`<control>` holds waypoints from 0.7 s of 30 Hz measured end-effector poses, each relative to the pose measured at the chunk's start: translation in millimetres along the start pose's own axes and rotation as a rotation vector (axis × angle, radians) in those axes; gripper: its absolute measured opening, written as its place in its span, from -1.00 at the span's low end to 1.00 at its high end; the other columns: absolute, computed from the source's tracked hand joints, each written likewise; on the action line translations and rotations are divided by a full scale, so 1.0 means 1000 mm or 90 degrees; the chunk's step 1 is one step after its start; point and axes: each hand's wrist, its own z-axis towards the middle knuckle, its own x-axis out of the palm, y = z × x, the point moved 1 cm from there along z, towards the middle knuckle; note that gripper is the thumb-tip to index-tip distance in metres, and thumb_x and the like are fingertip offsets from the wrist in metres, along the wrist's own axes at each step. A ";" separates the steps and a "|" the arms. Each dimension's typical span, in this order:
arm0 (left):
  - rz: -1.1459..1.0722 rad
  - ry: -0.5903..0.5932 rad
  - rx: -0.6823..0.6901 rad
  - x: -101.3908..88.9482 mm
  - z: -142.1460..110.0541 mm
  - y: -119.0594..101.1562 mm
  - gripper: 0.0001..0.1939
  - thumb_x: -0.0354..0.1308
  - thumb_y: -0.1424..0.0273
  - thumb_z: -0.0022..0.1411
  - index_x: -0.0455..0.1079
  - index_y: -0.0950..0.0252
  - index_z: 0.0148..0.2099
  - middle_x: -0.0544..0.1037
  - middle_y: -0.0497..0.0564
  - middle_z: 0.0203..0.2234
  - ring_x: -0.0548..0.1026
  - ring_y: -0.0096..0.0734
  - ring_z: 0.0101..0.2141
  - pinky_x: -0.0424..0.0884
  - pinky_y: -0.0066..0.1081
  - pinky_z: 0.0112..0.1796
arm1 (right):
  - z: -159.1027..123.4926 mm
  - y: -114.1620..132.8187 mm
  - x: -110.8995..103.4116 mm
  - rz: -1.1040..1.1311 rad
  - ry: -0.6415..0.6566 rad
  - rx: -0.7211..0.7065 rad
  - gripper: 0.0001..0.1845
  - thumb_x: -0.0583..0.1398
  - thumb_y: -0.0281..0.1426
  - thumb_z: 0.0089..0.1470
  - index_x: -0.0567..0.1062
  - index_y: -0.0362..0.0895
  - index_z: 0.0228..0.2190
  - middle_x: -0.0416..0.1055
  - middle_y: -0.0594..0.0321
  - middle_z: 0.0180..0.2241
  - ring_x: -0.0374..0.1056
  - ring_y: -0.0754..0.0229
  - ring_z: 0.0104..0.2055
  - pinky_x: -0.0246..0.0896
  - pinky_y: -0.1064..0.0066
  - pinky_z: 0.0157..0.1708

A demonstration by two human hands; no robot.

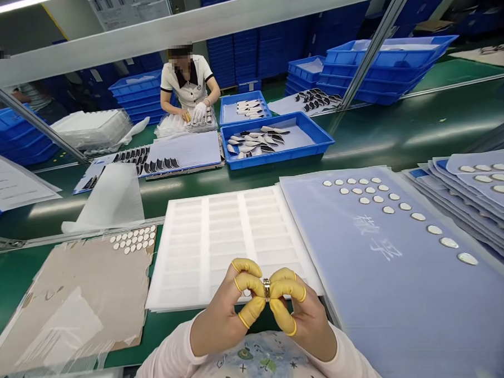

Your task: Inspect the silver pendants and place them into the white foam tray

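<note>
A small shiny metal piece (pixel 267 289), gold and silver in colour, is pinched between both hands above the near edge of a white foam tray. My left hand (pixel 227 307) grips its left side with thumb and fingertips. From the other side, my right hand (pixel 301 306) pinches it the same way. Yellow finger cots cover the fingertips of both hands. The piece's exact kind is too small to make out. Beneath and beyond the hands lies the white foam tray (pixel 223 240) with rows of shallow slots; part of a round white disc (pixel 247 293) shows behind my left fingers.
To the right, a blue-grey sheet (pixel 344 296) carries several oval white discs (pixel 378 199). Cardboard (pixel 84 280) at left holds more discs (pixel 133 239). Beyond stand blue trays (pixel 276 160) of curved pieces, a metal post (pixel 375 50) and a co-worker (pixel 189 86) with a gloved hand.
</note>
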 end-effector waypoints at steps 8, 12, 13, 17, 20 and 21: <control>-0.078 0.000 -0.029 0.002 -0.007 0.009 -0.94 0.05 0.39 0.42 0.29 0.13 -0.07 0.32 0.07 -0.06 0.34 -0.29 0.02 0.30 -0.18 0.10 | 0.002 -0.002 0.001 0.015 0.021 0.027 -0.80 0.13 -0.57 0.16 0.39 0.00 -0.28 0.27 0.33 -0.44 0.20 0.27 -0.50 0.20 0.43 -0.51; -0.090 -0.008 -0.046 0.004 -0.009 0.012 -0.93 0.05 0.41 0.42 0.29 0.14 -0.07 0.31 0.07 -0.06 0.33 -0.29 0.04 0.30 -0.17 0.11 | 0.001 -0.005 0.000 0.024 0.027 0.029 -0.79 0.13 -0.57 0.16 0.39 0.00 -0.27 0.26 0.32 -0.45 0.21 0.26 -0.49 0.19 0.42 -0.51; -0.090 -0.009 -0.048 0.004 -0.010 0.013 -0.92 0.06 0.42 0.42 0.29 0.14 -0.07 0.31 0.07 -0.05 0.33 -0.29 0.04 0.30 -0.18 0.11 | 0.001 -0.005 0.000 0.027 0.028 0.031 -0.79 0.13 -0.57 0.16 0.39 0.00 -0.27 0.26 0.32 -0.45 0.21 0.26 -0.49 0.19 0.42 -0.52; -0.088 -0.011 -0.052 0.005 -0.011 0.015 -0.91 0.06 0.43 0.41 0.29 0.14 -0.07 0.31 0.07 -0.05 0.34 -0.30 0.02 0.30 -0.18 0.11 | 0.000 -0.007 -0.001 0.035 0.033 0.040 -0.79 0.13 -0.57 0.16 0.39 0.00 -0.27 0.27 0.32 -0.45 0.23 0.25 -0.48 0.19 0.41 -0.51; -0.085 -0.009 -0.047 0.006 -0.011 0.015 -0.90 0.08 0.42 0.40 0.28 0.14 -0.06 0.31 0.07 -0.05 0.35 -0.31 0.02 0.31 -0.20 0.10 | -0.001 -0.008 -0.001 0.042 0.037 0.047 -0.79 0.12 -0.57 0.18 0.40 0.00 -0.27 0.27 0.31 -0.44 0.25 0.24 -0.46 0.20 0.40 -0.50; -0.081 -0.011 -0.043 0.006 -0.011 0.015 -0.89 0.10 0.41 0.40 0.28 0.14 -0.06 0.31 0.08 -0.04 0.35 -0.31 0.02 0.33 -0.20 0.09 | -0.002 -0.008 -0.001 0.045 0.038 0.049 -0.80 0.11 -0.57 0.18 0.40 0.00 -0.27 0.28 0.30 -0.44 0.26 0.23 -0.45 0.20 0.40 -0.49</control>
